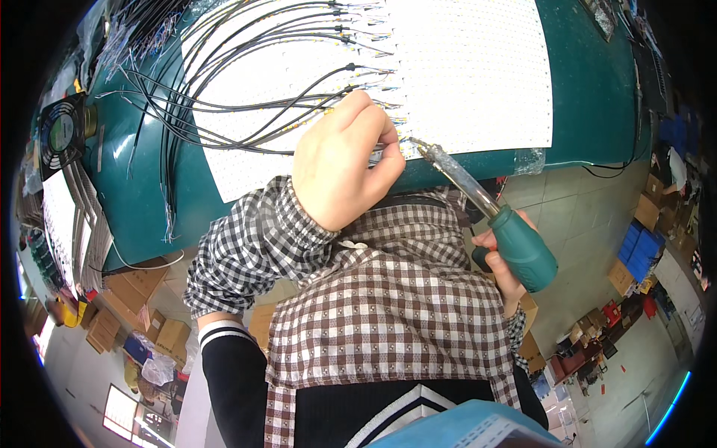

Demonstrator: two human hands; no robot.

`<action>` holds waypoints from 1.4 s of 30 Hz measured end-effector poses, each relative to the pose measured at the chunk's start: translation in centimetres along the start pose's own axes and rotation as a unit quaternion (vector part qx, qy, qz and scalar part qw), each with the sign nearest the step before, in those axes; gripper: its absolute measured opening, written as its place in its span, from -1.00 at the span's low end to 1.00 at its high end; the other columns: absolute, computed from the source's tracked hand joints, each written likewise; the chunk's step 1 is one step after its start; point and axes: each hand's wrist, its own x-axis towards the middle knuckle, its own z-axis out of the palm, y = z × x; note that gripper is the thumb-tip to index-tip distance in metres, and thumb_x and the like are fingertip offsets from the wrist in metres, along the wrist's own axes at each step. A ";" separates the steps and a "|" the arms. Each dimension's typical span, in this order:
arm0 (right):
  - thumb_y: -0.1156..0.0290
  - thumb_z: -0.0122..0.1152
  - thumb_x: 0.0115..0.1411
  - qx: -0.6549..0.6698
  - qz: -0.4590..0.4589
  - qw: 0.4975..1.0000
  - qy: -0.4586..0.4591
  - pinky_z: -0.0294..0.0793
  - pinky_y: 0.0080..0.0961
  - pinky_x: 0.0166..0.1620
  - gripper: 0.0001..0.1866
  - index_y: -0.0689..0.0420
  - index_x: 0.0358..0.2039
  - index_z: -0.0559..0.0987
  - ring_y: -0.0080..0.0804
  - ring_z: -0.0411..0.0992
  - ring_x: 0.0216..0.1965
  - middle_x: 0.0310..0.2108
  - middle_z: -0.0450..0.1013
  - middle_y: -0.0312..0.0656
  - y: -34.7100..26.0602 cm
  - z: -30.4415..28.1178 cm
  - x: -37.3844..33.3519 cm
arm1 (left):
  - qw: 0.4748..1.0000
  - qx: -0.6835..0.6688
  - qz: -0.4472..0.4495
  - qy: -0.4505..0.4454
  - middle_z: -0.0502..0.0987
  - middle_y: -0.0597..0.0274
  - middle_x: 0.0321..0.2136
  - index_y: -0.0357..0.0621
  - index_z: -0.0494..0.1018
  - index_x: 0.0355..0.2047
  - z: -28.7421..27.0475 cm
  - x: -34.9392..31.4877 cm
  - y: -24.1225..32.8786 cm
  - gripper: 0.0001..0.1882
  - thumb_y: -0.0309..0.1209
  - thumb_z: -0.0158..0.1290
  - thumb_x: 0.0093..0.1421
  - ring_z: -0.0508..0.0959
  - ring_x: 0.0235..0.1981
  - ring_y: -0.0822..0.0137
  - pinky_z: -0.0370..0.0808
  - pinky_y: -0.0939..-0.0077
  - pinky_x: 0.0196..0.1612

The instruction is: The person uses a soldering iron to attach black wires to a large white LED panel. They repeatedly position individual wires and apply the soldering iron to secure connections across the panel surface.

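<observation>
My left hand (pixel 345 166) is closed in a pinch over the near edge of a white LED panel (pixel 478 82). A black cable (pixel 272 151) runs into its grip from the left, and the fingertips hide most of the cable's end. My right hand (pixel 509 282) is wrapped round the green handle of a soldering iron (pixel 529 252). The iron's tip touches or hovers just over the panel edge, close to my left fingertips; I cannot tell which. Several more black cables (pixel 239 45) curve across the panel, their thin coloured wires ending in a row along its middle.
The panel lies on a green table (pixel 590 97). A bundle of loose wires (pixel 142 33) lies at the far left, above a black fan (pixel 63 133). Stacked white panels (pixel 71 224) stand at the table's left edge. Cardboard boxes (pixel 172 340) sit on the floor behind.
</observation>
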 end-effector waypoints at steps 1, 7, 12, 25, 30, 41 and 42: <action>0.42 0.48 -0.02 -0.003 0.000 1.000 0.001 0.59 -0.49 -0.14 -0.35 0.46 0.05 0.47 -0.42 0.59 -0.28 -0.16 0.55 -0.05 0.2 -0.1 -0.2 | 1.000 0.000 0.000 0.000 0.41 0.22 -0.47 -0.21 0.43 -0.47 0.0 0.0 0.0 -0.88 -0.60 0.18 0.00 0.50 -0.55 0.33 0.47 0.52 -0.48; 0.46 0.48 -0.02 0.003 0.000 1.000 0.006 0.60 -0.50 -0.14 -0.35 0.47 0.06 0.46 -0.43 0.59 -0.27 -0.16 0.55 -0.05 0.6 -0.1 -0.3 | 1.000 0.001 0.003 -0.004 0.41 0.21 -0.47 -0.22 0.43 -0.47 0.0 0.1 0.0 -0.88 -0.60 0.18 0.01 0.50 -0.55 0.33 0.47 0.52 -0.48; 0.44 0.48 0.00 0.013 0.007 1.000 -0.008 0.60 -0.51 -0.15 -0.37 0.47 0.05 0.47 -0.44 0.58 -0.27 -0.16 0.54 -0.04 -0.2 0.1 0.2 | 1.000 0.001 -0.001 -0.005 0.40 0.21 -0.47 -0.22 0.43 -0.47 -0.1 0.1 0.0 -0.88 -0.60 0.17 0.01 0.50 -0.55 0.33 0.48 0.52 -0.48; 0.28 0.47 0.05 -0.028 -0.046 0.999 -0.004 0.58 -0.46 -0.17 -0.54 0.38 -0.16 0.61 -0.37 0.57 -0.32 -0.23 0.56 -0.05 0.1 -0.1 0.5 | 1.000 0.002 0.008 0.003 0.39 0.21 -0.48 -0.21 0.42 -0.48 0.0 0.0 0.0 -0.88 -0.59 0.17 0.01 0.49 -0.55 0.31 0.45 0.50 -0.49; 0.22 0.46 0.11 0.012 -0.024 0.999 0.033 0.61 -0.42 -0.14 -0.38 0.44 0.00 0.49 -0.34 0.59 -0.31 -0.31 0.57 -0.05 0.2 -0.2 0.0 | 0.997 0.047 0.064 0.007 0.44 0.19 -0.38 -0.16 0.49 -0.36 -1.4 -0.2 1.2 -0.79 -0.57 0.26 -0.02 0.51 -0.37 0.19 0.47 0.34 -0.29; 0.18 0.42 0.14 0.012 -0.046 0.999 0.026 0.59 -0.40 -0.19 -0.45 0.44 -0.09 0.51 -0.33 0.56 -0.36 -0.37 0.55 -0.06 0.8 -0.1 1.6 | 0.982 0.134 0.119 -0.062 0.46 0.22 -0.34 -0.14 0.46 -0.36 -1.5 -0.8 -0.8 -0.80 -0.58 0.22 0.00 0.46 -0.31 0.13 0.39 0.27 -0.26; 0.18 0.42 0.14 0.014 -0.044 0.999 0.026 0.59 -0.40 -0.19 -0.44 0.44 -0.09 0.50 -0.33 0.56 -0.35 -0.37 0.55 -0.07 0.9 -0.2 1.6 | 0.980 0.147 0.115 -0.063 0.47 0.22 -0.33 -0.14 0.46 -0.35 -1.5 -0.8 -0.7 -0.80 -0.58 0.22 0.01 0.47 -0.30 0.13 0.40 0.28 -0.25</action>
